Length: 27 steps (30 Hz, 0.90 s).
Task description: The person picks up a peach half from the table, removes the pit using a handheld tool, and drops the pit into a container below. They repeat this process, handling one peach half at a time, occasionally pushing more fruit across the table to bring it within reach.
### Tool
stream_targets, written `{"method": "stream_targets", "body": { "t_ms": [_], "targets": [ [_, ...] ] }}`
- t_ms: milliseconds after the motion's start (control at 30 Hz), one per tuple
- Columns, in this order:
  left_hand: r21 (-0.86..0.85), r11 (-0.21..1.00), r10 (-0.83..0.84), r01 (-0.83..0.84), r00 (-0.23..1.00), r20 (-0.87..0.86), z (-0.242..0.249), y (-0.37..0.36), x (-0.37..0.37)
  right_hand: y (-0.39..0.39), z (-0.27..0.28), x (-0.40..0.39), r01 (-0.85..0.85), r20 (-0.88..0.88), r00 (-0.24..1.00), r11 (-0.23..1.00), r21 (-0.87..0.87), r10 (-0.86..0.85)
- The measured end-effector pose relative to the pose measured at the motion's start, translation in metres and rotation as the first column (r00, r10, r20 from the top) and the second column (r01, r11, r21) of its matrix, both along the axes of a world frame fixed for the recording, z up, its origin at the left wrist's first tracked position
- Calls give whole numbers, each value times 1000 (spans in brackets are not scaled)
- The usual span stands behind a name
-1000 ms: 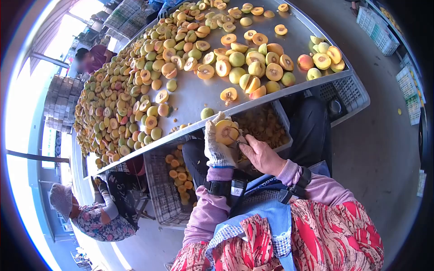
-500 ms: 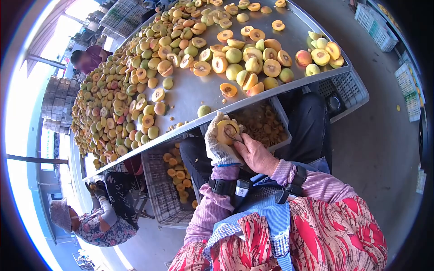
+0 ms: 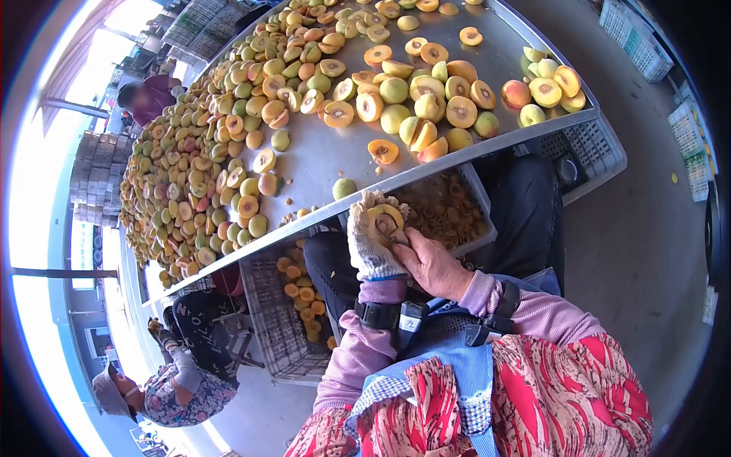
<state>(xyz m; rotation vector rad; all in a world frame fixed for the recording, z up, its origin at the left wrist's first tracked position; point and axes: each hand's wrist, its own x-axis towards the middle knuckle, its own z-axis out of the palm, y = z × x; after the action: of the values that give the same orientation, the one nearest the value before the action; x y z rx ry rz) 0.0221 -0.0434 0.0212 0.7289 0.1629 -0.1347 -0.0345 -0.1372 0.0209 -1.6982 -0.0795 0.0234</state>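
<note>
My left hand (image 3: 368, 245), in a white knitted glove, is closed around a halved yellow peach (image 3: 378, 215) with its cut face up. My bare right hand (image 3: 435, 265) is closed, its thumb and fingers at the edge of that half. A small metal tool (image 3: 396, 234) shows between those fingers and the fruit's centre; its handle is hidden in the hand. Below the hands is a crate of brown pits and scraps (image 3: 449, 213). Beyond them, many halved and whole peaches (image 3: 426, 107) lie on the metal table (image 3: 320, 160).
A grey crate of pitted halves (image 3: 278, 335) stands on the floor to the left. Another crate (image 3: 598, 156) is under the table's right corner. A co-worker in a hat (image 3: 179, 388) sits at left; another person (image 3: 148, 99) is across the table. Stacked crates (image 3: 103, 171) stand behind.
My right hand has turned slightly and the tool now sits deeper in the middle of the peach half. At left, the co-worker has leaned lower and moved their hands.
</note>
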Motion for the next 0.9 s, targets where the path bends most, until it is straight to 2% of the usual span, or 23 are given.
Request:
{"method": "stream_targets", "body": {
  "t_ms": [33, 167, 233, 300, 433, 500, 567, 600, 633, 700, 733, 767, 833, 867, 900],
  "targets": [
    [-5, 999, 46, -46, 999, -3, -1, -1, -1, 0, -1, 1, 2, 7, 1000, 1000, 3, -2],
    [-38, 999, 26, -27, 999, -26, -9, 2, -1, 3, -7, 2, 21, -6, 1000, 997, -75, -21],
    [-44, 999, 30, -30, 999, 17, -6, -2, -4, 3, -8, 1, 40, 1, 999, 994, -100, -40],
    [10, 998, 59, -59, 998, 1, -2, -1, -5, 3, -6, 1, -1, -30, 1000, 999, -48, 0],
    [-87, 996, -15, 12, 999, -36, 10, 4, -10, -2, 6, -4, -91, -109, 990, 996, 3, 91],
    [-70, 998, -12, 7, 997, -75, 16, 7, -12, -2, 11, -6, -128, -107, 986, 991, 38, 131],
    [126, 991, 36, -41, 998, 45, 12, 9, -11, 1, 6, -8, -147, -105, 982, 986, 78, 155],
    [181, 970, 153, -161, 987, 58, 11, 6, -14, 3, 4, -9, -165, -97, 979, 979, 120, 177],
    [182, 970, 155, -164, 986, 62, 13, 7, -16, 2, 5, -9, -167, -93, 979, 978, 121, 179],
    [82, 995, 64, -60, 997, -47, 23, 7, -20, -5, 17, -12, -255, -208, 932, 946, 201, 296],
    [-9, 994, -106, 106, 993, -56, 21, 14, -20, -11, 22, -12, -303, -280, 891, 927, 220, 357],
    [-7, 995, -104, 104, 993, -53, 23, 20, -20, -13, 26, -14, -306, -275, 892, 926, 220, 360],
    [-12, 966, -255, 258, 942, -220, 24, 25, -19, -19, 31, -16, -335, -452, 789, 908, 250, 416],
    [-44, 962, -275, 271, 947, -166, 21, 25, -18, -19, 26, -18, -338, -454, 787, 908, 249, 417],
    [-44, 962, -274, 271, 948, -164, 19, 25, -20, -19, 19, -17, -366, -329, 850, 910, 192, 411]
  ]
}}
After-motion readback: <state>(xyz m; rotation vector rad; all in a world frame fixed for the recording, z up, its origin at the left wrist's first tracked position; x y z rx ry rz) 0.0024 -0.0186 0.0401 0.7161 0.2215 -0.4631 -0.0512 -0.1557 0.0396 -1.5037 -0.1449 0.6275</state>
